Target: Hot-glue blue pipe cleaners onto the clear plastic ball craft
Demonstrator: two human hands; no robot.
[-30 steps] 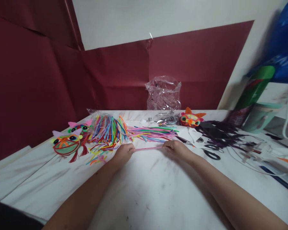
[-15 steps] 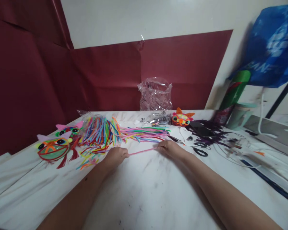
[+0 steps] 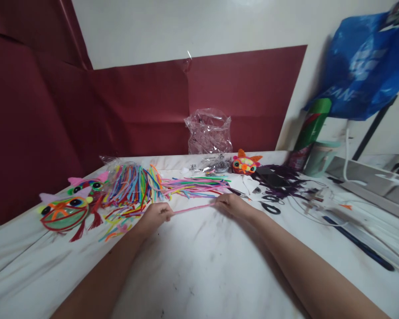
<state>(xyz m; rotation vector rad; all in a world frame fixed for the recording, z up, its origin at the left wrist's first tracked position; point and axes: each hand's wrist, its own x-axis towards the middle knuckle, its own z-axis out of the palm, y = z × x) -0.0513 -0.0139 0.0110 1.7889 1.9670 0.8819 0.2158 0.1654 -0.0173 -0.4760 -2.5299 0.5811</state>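
Observation:
A pink pipe cleaner (image 3: 193,208) is stretched nearly straight between my two hands, just above the white marbled table (image 3: 199,266). My left hand (image 3: 157,215) is closed on its left end, and my right hand (image 3: 231,204) pinches the right end. Behind them lies a loose row of long pipe cleaners (image 3: 196,186), mostly pink, with some green and blue. To the left spreads a thick multicoloured bundle of pipe cleaners (image 3: 133,186) partly in clear plastic. Short cut pieces (image 3: 118,228) lie near my left forearm.
Two colourful animal-face crafts (image 3: 64,215) with red tassels sit at the left. A smaller orange one (image 3: 244,164) stands at the back. At the right are black-handled scissors (image 3: 271,208), a phone (image 3: 272,178) on purple strands, a green cup (image 3: 321,159) and cables. A clear plastic bag (image 3: 209,133) stands behind.
The whole view has shifted slightly, so the scene sits further left. Both hands still hold the pink pipe cleaner stretched between them, about as before.

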